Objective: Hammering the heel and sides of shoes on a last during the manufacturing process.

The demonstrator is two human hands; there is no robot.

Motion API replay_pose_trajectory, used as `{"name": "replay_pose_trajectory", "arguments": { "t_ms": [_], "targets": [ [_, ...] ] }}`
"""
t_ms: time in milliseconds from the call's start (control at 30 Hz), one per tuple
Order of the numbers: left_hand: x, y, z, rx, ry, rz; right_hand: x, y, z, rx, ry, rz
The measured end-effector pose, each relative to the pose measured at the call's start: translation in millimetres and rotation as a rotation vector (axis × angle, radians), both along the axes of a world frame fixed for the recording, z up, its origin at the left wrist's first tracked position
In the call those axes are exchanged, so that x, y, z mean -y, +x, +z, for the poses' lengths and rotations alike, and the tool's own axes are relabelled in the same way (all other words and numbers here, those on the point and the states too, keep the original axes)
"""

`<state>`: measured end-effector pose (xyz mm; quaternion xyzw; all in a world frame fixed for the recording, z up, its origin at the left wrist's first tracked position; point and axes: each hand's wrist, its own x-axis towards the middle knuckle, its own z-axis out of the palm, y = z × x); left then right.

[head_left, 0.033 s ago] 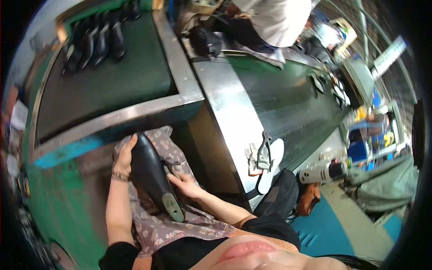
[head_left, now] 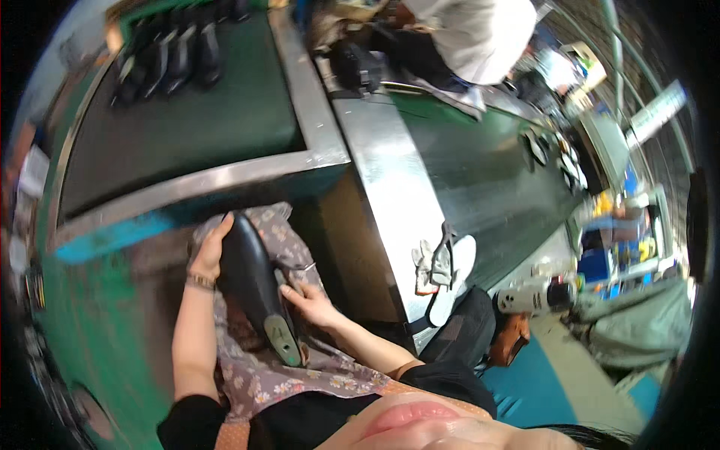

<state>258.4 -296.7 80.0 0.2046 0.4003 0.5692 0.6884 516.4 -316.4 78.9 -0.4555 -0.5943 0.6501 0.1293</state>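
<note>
A black shoe upper stretched over a last [head_left: 250, 259] lies at a slant above my lap. The last's pale greenish end with a round hole points towards me. My left hand [head_left: 211, 250] grips its far end from the left side, thumb along the edge. On the right side, my right hand [head_left: 311, 301] is closed with its fingertips near the shoe's side. A small thin greyish piece shows at those fingertips, too blurred to name. Beneath lies a floral apron [head_left: 289, 240] covering my lap.
A metal-edged dark conveyor [head_left: 214, 178] runs ahead, with several black shoes [head_left: 180, 60] at its far left. A metal ledge [head_left: 390, 161] to the right bears a white insole [head_left: 463, 259] and a glove [head_left: 424, 266]. A person in white [head_left: 487, 37] sits beyond. A brown shoe [head_left: 510, 340] lies at the right.
The surroundings have shifted slightly right in the view. The last has turned a little more upright, and both hands keep their places on it.
</note>
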Motion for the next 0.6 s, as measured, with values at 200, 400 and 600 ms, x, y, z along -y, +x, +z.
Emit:
{"name": "replay_pose_trajectory", "arguments": {
  "t_ms": [200,400,600],
  "targets": [
    [-18.3,-1.0,-14.5,0.073,0.085,-0.106,-23.3,16.2,9.1,-0.089,-0.016,0.019],
    [-27.8,-2.1,-29.3,-0.211,-0.100,0.111,-49.1,7.5,48.7,-0.064,0.141,-0.166],
    [-31.5,-6.1,-35.8,-0.078,-0.062,0.007,-43.0,-16.6,26.9,-0.348,0.150,-0.152]
  ]
}}
